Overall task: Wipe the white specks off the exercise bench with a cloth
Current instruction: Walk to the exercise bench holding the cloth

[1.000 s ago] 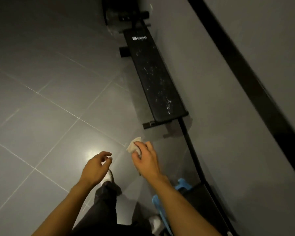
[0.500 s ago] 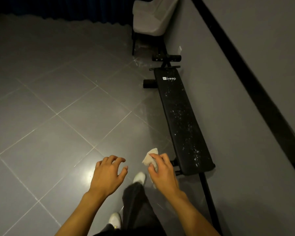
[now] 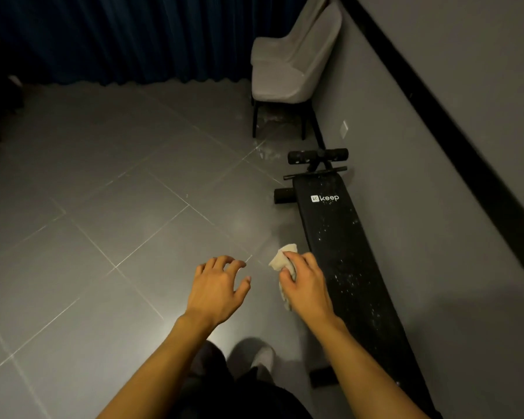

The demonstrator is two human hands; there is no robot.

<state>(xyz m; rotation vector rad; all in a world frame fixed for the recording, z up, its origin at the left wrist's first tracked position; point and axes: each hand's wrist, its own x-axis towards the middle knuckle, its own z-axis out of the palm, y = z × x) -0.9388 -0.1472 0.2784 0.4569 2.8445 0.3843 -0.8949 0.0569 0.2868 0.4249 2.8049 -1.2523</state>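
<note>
Your right hand (image 3: 307,285) is curled round one crumpled cloth (image 3: 282,258), held out just beside the long black surface of the one exercise bench (image 3: 330,225). Many white specks (image 3: 337,277) dot it. Your left hand (image 3: 215,288) hangs loose, fingers spread, holding nothing.

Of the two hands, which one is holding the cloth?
The right hand, next to the exercise bench, grips the crumpled pale cloth; the left hand is empty and loosely open.

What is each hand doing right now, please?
Left hand: open, holding nothing.
Right hand: closed on the cloth.
</note>
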